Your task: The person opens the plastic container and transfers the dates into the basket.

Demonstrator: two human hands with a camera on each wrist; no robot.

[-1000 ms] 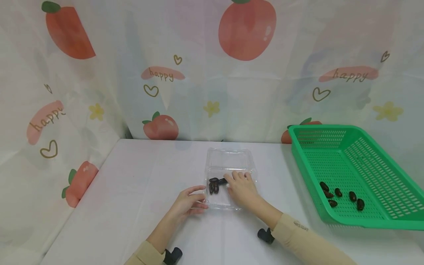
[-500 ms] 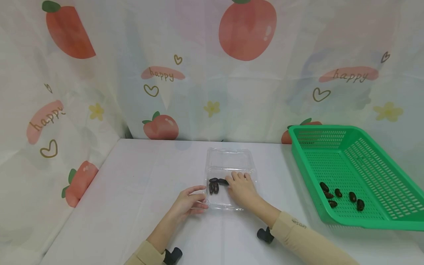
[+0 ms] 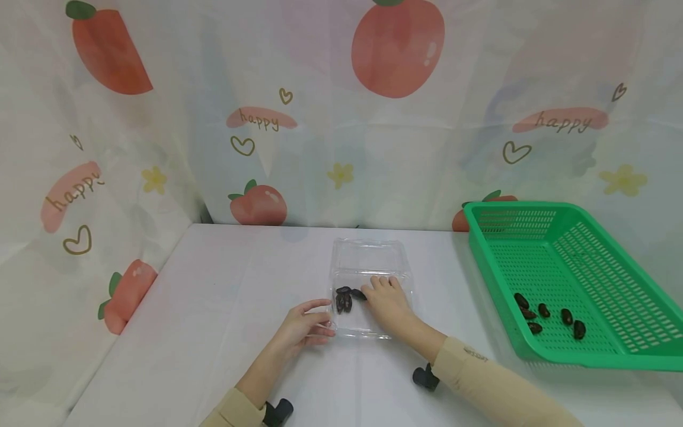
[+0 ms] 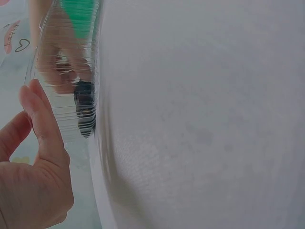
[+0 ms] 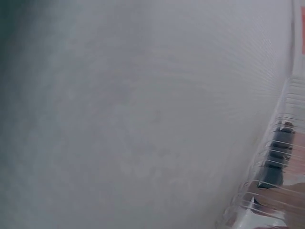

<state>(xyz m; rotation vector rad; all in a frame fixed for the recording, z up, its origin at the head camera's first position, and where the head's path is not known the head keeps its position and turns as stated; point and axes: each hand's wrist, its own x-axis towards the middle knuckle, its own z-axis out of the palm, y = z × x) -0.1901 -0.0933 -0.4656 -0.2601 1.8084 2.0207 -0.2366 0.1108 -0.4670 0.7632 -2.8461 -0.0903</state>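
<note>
A clear plastic clamshell box (image 3: 368, 325) lies on the table with its lid (image 3: 368, 255) folded back. Several dark, glossy dates (image 3: 344, 302) sit together at its left side. My right hand (image 3: 388, 302) reaches into the box and pinches another date (image 3: 359, 294) at the right end of this group; the hand covers part of it. My left hand (image 3: 303, 326) is at the box's left side, fingers extended and fingertips at the rim. The left wrist view shows those straight fingers (image 4: 45, 124) by the ribbed wall, with dates (image 4: 86, 109) behind it.
A green slotted basket (image 3: 493, 296) stands on the right, with several more dates (image 3: 567, 316) near its front left. White cloth covers the table (image 3: 251, 267). A printed curtain (image 3: 320, 148) hangs behind and to the left.
The date at my right fingers has turned, its right end now lower, and lies closer to the others. My right hand has shifted slightly left; my left hand stays put.
</note>
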